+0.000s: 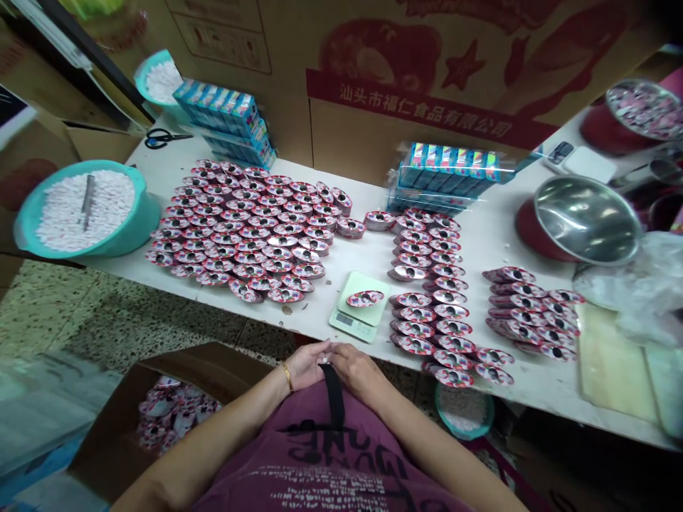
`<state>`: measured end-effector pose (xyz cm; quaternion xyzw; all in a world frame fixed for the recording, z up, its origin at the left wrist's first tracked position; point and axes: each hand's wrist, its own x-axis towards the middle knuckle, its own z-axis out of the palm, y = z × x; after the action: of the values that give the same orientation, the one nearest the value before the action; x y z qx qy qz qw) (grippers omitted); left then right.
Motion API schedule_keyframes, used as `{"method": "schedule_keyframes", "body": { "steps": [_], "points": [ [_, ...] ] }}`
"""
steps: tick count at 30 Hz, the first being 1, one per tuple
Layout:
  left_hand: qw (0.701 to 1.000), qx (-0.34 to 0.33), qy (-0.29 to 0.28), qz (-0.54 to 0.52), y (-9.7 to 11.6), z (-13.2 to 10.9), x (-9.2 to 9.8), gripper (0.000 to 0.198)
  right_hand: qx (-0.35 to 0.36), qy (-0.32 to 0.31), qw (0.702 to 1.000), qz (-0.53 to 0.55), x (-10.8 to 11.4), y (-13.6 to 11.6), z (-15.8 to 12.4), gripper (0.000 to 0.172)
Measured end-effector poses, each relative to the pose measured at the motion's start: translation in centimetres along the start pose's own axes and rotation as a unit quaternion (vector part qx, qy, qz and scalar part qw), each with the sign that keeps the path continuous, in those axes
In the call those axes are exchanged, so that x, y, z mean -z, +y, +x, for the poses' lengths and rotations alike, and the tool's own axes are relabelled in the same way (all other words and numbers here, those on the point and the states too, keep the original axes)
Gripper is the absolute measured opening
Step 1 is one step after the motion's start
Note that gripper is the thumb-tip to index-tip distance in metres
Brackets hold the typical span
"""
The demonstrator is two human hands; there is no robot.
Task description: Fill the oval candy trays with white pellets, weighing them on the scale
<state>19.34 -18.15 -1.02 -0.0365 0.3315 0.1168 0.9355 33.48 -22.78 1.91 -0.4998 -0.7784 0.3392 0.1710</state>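
Observation:
My left hand (308, 364), with a gold bracelet (288, 377) at the wrist, and my right hand (355, 366) meet in front of my body, just short of the table's front edge. The fingers of both are closed and pressed together at the top of a black strap (334, 398) on my purple shirt. A small pale bit shows between them, too little to name. Beyond my hands a green digital scale (355, 323) bears one bundle of oval printed cards (365, 299). Rows of similar bundles (245, 227) stand left of the scale, and more bundles (413, 314) stand right of it.
A teal basin (149, 213) of small white pieces sits left, a metal bar on top. Scissors (160, 139), blue box packs (229, 114), more blue packs (448, 171) and a big carton (352, 135) line the back. Right is a steel bowl (581, 220); below, an open carton (117, 419).

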Motion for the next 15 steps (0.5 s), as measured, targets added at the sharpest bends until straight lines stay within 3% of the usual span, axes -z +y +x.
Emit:
{"method": "schedule_keyframes", "body": {
  "steps": [4,10,12,15],
  "points": [
    [1.000,0.003,-0.015,0.026,0.1,-0.2,-0.4,0.024,-0.028,0.033,0.997,0.060,1.2,0.7,-0.9,0.022],
    [0.999,0.017,0.000,0.032,0.7,-0.5,-1.0,0.034,-0.129,0.219,0.964,0.079,4.8,3.3,-0.7,0.015],
    [1.000,0.021,0.000,0.020,0.8,-0.3,-1.1,0.035,-0.124,0.214,0.966,0.077,5.2,3.3,-0.3,0.015],
    [1.000,0.004,0.022,-0.005,1.0,0.5,-1.2,0.033,-0.065,0.133,0.988,0.037,5.1,2.9,0.7,0.021]
  ]
}}
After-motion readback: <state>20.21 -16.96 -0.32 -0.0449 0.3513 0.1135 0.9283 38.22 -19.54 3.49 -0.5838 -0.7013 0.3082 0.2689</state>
